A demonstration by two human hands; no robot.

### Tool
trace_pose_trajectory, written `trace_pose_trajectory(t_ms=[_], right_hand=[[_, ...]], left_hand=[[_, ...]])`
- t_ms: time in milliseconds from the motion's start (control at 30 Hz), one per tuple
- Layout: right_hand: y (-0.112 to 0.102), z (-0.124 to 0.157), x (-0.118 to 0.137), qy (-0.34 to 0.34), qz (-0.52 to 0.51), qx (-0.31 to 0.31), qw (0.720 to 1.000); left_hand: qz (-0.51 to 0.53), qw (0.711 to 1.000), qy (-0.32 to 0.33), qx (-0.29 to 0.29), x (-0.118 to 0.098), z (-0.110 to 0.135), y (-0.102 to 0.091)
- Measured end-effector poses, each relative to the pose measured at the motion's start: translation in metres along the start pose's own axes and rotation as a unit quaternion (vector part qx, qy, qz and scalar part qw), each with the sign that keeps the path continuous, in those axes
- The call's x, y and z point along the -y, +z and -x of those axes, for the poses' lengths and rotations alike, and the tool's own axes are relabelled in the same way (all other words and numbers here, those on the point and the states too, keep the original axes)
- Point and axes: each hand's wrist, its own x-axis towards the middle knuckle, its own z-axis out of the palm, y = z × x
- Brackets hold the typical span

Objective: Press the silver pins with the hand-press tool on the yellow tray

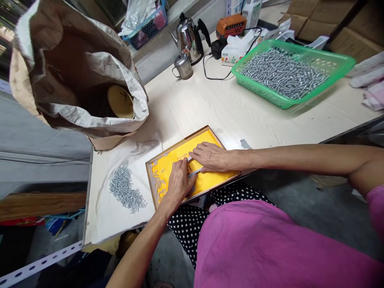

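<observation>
A tray [222, 144] is lying at the table's [210, 104] near edge, partly overhanging it. Both hands are resting in the tray, the left hand [177, 185] nearer the person, the right hand [211, 157] just behind it. Loose pins [159, 180] are lying in the tray's left part. A pile of pins [126, 189] is sitting on the table left of the tray. A sack [75, 72] is standing behind the pile. A basket [292, 72] of pins is sitting far right, with a kettle [189, 38] and a cup [183, 66] to its left.
</observation>
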Motion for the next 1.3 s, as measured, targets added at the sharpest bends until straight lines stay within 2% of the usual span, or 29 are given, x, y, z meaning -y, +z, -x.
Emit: trace_pose_trajectory(t_ms=[233,400,467,567,700,833,867,933,1000,1067,1100,1200,1300], right_hand=[[0.021,-0.006,0.007,-0.017,0.03,0.044,0.998],[0.013,-0.001,0.008,-0.003,0.013,0.038,0.999],[0.008,0.006,0.001,0.009,-0.009,0.014,1.0],[0.011,0.01,-0.021,-0.016,-0.033,-0.006,0.999],[0.024,-0.008,-0.052,-0.01,-0.007,-0.039,0.999],[0.028,-0.027,-0.059,0.004,0.021,-0.045,0.999],[0.029,-0.028,-0.057,0.004,0.025,-0.043,0.999],[0.03,-0.026,-0.053,0.007,0.032,-0.041,0.999],[0.033,-0.022,-0.05,0.013,0.032,-0.043,0.998],[0.037,-0.019,-0.048,0.017,0.021,-0.049,0.998],[0.039,-0.018,-0.048,0.017,0.014,-0.053,0.998],[0.043,-0.019,-0.05,0.019,0.01,-0.058,0.998],[0.045,-0.019,-0.051,0.013,0.02,-0.053,0.998]], left_hand=[[-0.008,1.0,-0.008,0.02,-0.001,0.003,0.0],[0.013,1.0,-0.006,0.01,-0.003,0.006,0.001],[0.029,0.999,0.018,-0.008,-0.005,0.011,0.002],[0.032,0.996,0.082,-0.027,-0.006,0.017,0.005],[0.01,0.988,0.152,-0.017,-0.009,0.017,0.01],[0.013,0.984,0.175,-0.037,-0.008,0.019,0.006],[0.019,0.986,0.159,-0.049,-0.002,0.022,0.003],[0.018,0.993,0.074,-0.087,0.02,0.032,-0.007],[-0.02,0.988,-0.073,-0.136,0.057,0.045,-0.02],[-0.099,0.97,-0.182,-0.13,0.102,0.06,-0.034],[-0.135,0.961,-0.215,-0.111,0.124,0.067,-0.041],[-0.207,0.947,-0.245,-0.013,0.175,0.081,-0.054],[-0.211,0.947,-0.239,0.025,0.198,0.082,-0.058]])
